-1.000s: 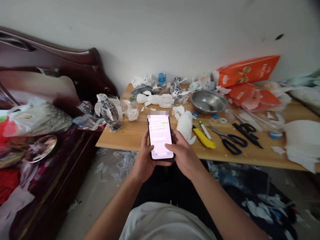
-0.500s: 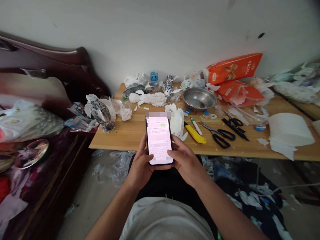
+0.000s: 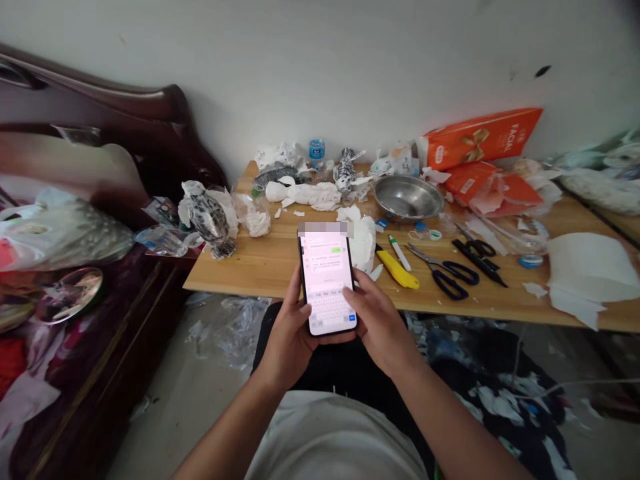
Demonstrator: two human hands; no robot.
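A smartphone (image 3: 327, 273) is held upright between both hands, over my lap at the table's front edge. Its lit screen shows a chat page with a keyboard in the lower half. My left hand (image 3: 290, 330) is closed round the phone's left side, thumb by the screen's lower left edge. On the other side my right hand (image 3: 380, 320) grips the phone, its thumb over the upper right of the keyboard. Beyond the phone lies a white papery lump (image 3: 365, 237), partly hidden. Just right of it are a yellow utility knife (image 3: 397, 268) and a white marker (image 3: 399, 252).
On the wooden table (image 3: 240, 277) are scissors (image 3: 447, 272), a metal bowl (image 3: 409, 198), a white paper roll (image 3: 593, 267), an orange tissue pack (image 3: 483, 139) and a papered, vase-like form (image 3: 207, 217). A bed (image 3: 125, 313) stands left. Scraps litter the floor.
The view has shifted slightly, so the table's things sit a little further right. My right thumb has moved up the keyboard, and a row of word suggestions now shows above the keys.
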